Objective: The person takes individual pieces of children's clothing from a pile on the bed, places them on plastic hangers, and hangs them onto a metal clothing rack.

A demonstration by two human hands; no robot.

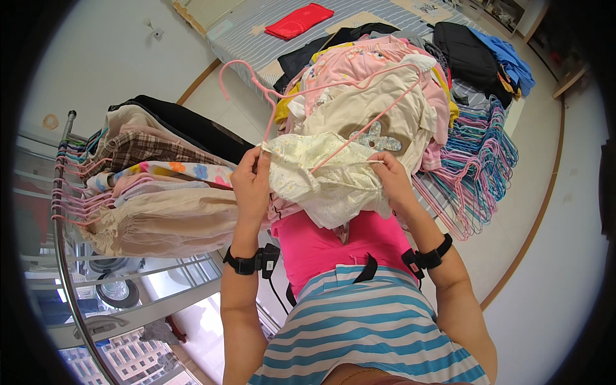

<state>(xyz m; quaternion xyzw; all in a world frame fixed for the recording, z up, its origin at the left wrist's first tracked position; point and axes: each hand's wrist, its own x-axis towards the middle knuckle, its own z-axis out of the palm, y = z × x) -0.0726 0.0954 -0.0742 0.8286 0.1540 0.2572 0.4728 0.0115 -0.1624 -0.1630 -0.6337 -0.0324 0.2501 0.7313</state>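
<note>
A pale yellow floral garment [332,192] hangs stretched between my two hands above my lap. My left hand [252,175] pinches one edge of it, close to the lower corner of a pink clothes hanger [308,90]. At the opposite edge, my right hand [393,180] grips the fabric. The hanger lies across the garment, its hook pointing to the upper left and one arm partly hidden in the cloth. Just beyond, a cream top with a glittery flower patch [378,137] rests on a pile of clothes [353,60].
A metal clothes rack [58,192] with garments on hangers, including a beige ruffled one [168,221], stands at left. Many blue and pink hangers [481,163] are heaped at right. Behind are a striped bed [240,38], a red folded cloth [299,21] and a black backpack [464,53].
</note>
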